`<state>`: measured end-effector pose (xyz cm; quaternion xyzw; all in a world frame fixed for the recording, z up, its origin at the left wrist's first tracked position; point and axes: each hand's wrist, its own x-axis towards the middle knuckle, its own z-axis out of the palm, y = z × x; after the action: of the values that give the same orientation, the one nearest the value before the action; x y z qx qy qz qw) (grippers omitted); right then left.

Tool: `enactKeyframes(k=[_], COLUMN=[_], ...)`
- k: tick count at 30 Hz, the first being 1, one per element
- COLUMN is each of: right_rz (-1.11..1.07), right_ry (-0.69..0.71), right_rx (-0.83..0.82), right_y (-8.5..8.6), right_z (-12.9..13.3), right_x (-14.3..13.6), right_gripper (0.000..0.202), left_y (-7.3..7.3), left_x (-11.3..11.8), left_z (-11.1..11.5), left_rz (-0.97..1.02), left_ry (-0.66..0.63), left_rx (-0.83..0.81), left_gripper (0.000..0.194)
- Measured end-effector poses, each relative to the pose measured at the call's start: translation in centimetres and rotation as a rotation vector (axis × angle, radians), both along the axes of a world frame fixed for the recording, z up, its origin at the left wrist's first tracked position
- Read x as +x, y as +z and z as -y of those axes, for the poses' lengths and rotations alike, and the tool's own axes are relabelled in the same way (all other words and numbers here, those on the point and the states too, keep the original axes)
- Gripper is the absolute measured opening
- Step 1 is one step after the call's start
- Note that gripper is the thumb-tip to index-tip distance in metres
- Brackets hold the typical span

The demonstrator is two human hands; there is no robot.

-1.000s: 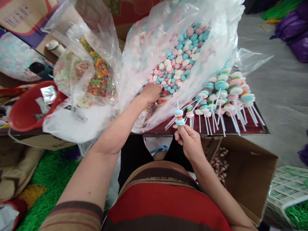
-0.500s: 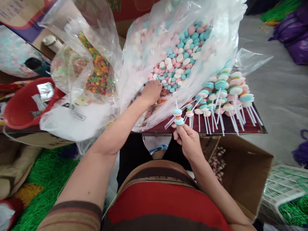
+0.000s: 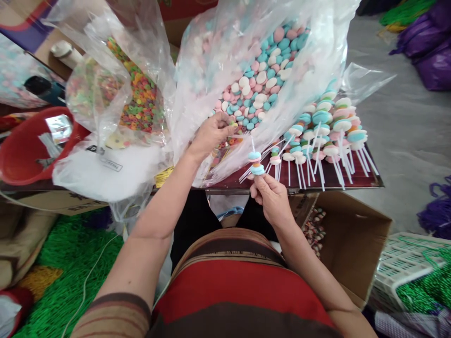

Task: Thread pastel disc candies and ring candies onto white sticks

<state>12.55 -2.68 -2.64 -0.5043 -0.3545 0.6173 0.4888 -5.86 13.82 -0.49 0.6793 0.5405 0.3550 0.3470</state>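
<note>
My right hand (image 3: 269, 195) pinches a candy stick (image 3: 256, 164), held upright, with blue, pink and orange pieces threaded on it and its bare tip showing above. My left hand (image 3: 213, 134) is over the lower edge of the open plastic bag (image 3: 200, 89), its fingertips closed on a small yellow-green ring. Round blue, pink and white candies (image 3: 260, 89) fill the bag, and coloured rings (image 3: 232, 141) lie just under my left hand. Several finished-looking candy skewers (image 3: 322, 126) lie at the right of the dark red table (image 3: 373, 180), beside bare white sticks (image 3: 246, 173).
At the left are a bag of coloured ring candies (image 3: 141, 103), a red basin (image 3: 21, 155) and a white plastic bag (image 3: 88, 164). A cardboard box (image 3: 352, 239) and a white crate (image 3: 398, 267) stand below the table on the right.
My left hand has lifted and drawn back slightly from the candies, now with a small ring between its fingertips. My right hand still holds the candy stick. The view has shifted slightly.
</note>
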Motion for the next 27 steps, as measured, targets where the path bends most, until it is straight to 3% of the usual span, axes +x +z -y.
enactKeyframes(k=[4,11,16,19,23,27], right_rz=[0.052,0.245,0.369,0.511,0.667,0.66], right_ry=[0.05,0.146,0.187,0.213,0.224,0.257], right_rx=[0.021,0.084,0.088,0.184,0.308,0.296], right_y=[0.3,0.9,1.4,1.9,2.7,2.7], right_z=[-0.1,0.1,0.4,0.6,0.7,0.8], right_x=[-0.1,-0.3,0.1,0.9,1.8,2.0], right_gripper=[0.045,0.048,0.042,0.036,0.032,0.033], left_y=[-1.1,-1.7,-1.6,-1.5,-1.6,-1.8], left_x=[-0.1,0.4,0.4,0.1,-0.1,-0.2], left_z=[3.6,6.3,7.3,7.7,7.8,7.8], left_rz=[0.367,0.545,0.537,0.443,0.387,0.357], left_ry=[-0.013,0.041,0.054,0.038,0.045,0.037], left_rx=[-0.096,-0.183,-0.028,0.072,-0.021,-0.001], left_gripper=[0.026,0.037,0.038,0.035,0.032,0.029])
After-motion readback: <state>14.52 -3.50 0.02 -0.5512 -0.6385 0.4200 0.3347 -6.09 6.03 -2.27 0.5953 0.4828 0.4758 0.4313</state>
